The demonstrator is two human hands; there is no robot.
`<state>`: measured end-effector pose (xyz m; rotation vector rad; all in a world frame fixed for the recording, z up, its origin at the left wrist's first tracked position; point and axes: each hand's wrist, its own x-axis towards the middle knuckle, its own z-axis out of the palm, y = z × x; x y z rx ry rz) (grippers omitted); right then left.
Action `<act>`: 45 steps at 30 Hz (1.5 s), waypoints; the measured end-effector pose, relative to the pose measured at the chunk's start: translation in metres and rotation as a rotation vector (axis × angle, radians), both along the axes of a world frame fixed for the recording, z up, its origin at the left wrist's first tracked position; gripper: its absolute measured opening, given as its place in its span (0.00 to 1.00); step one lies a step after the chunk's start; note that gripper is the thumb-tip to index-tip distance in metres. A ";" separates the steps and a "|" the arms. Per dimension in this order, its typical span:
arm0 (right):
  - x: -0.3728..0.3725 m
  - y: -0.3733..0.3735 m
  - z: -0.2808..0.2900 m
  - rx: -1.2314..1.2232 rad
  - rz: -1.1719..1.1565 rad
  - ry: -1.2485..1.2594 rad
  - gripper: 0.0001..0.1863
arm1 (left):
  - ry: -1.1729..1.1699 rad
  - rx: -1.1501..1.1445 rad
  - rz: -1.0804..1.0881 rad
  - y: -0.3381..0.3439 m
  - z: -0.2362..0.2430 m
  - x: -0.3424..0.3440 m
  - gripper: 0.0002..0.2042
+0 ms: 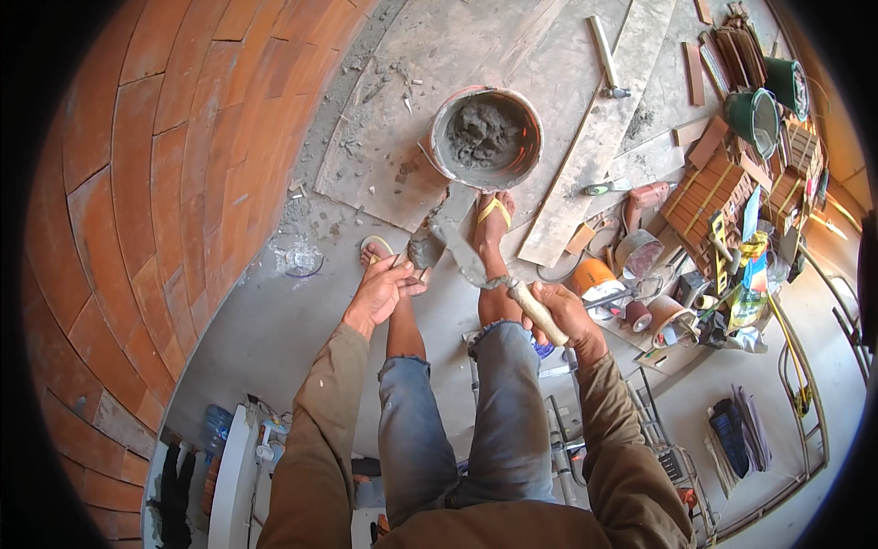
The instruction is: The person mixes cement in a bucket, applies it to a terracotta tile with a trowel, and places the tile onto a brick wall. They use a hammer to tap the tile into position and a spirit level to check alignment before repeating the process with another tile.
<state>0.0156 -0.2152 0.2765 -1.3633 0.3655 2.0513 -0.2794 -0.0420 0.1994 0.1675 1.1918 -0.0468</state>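
Observation:
My right hand [565,316] is closed around the wooden handle of a trowel [536,313]. Its mortar-smeared blade points up and left, beside a lump of grey mortar [424,249]. At the left, my left hand [380,295] pinches a thin piece, seen nearly edge-on, that looks like a brick tile [422,274] with the mortar on it. Whether the blade touches the mortar is hard to tell. Just beyond my feet stands a bucket [433,137], partly filled with wet grey mortar [483,134].
A wall of orange brick tiles [174,174] curves along the left. On the right lie a hammer [607,57], a long plank [585,156], a red drill [647,197], stacked tiles [704,201] and a green bucket [753,121]. A metal frame [814,457] stands lower right.

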 end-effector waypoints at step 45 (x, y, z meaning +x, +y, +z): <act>-0.065 -0.021 -0.078 0.236 0.801 -1.350 0.20 | -0.145 -0.068 0.207 -0.009 0.033 0.020 0.12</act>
